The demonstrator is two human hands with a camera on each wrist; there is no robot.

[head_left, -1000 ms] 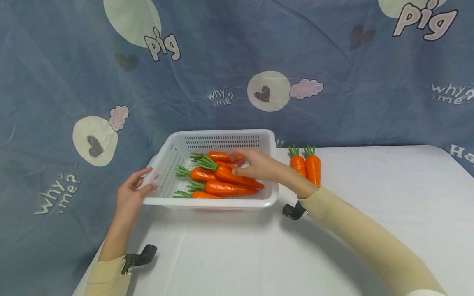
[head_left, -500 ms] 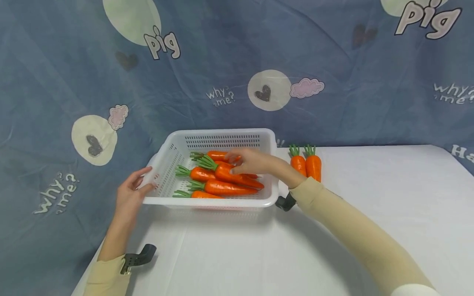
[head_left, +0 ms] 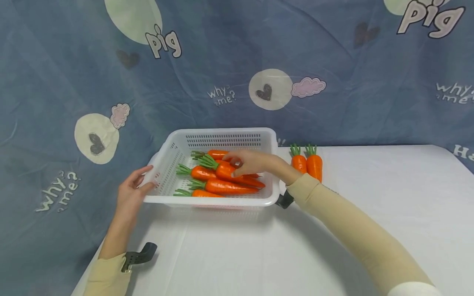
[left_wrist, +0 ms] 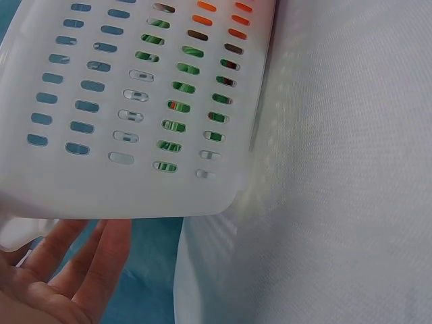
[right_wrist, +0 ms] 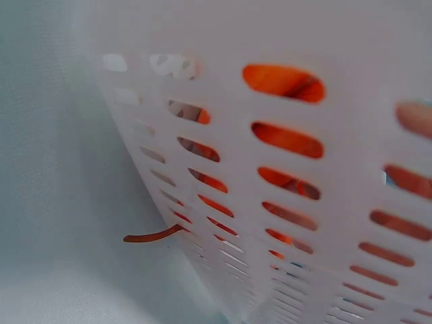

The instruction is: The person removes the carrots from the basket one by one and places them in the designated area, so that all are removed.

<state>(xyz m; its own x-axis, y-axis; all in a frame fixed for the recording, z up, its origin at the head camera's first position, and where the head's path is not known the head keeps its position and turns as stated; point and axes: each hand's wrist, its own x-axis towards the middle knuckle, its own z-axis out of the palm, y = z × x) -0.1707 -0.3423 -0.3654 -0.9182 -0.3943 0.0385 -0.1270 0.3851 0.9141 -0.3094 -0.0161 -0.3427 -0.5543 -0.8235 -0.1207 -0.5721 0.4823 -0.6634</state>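
A white perforated plastic basket [head_left: 226,201] holds several orange carrots with green tops. In the head view my left hand [head_left: 129,193] grips its left rim, thumb on the near part. The left wrist view shows the fingers [left_wrist: 101,263] of that hand bent under the rim beside the slotted wall. My right hand [head_left: 249,161] reaches into the basket from the right, its thumb and fingers around the upper carrot [head_left: 226,170]. Below it lie another carrot [head_left: 226,187] and a nearer carrot [head_left: 203,193]. The right wrist view shows mostly basket wall, with the right hand largely hidden.
Right of the basket, two carrots [head_left: 314,166] lie side by side on the white tablecloth [head_left: 374,181]. A blue printed cloth [head_left: 207,61] hangs behind the table. A thin orange root tip [right_wrist: 152,236] pokes out through a slot of the basket.
My right hand and forearm have shifted slightly left within the basket. The left hand and the basket keep their place, and the carrots lie almost as before.
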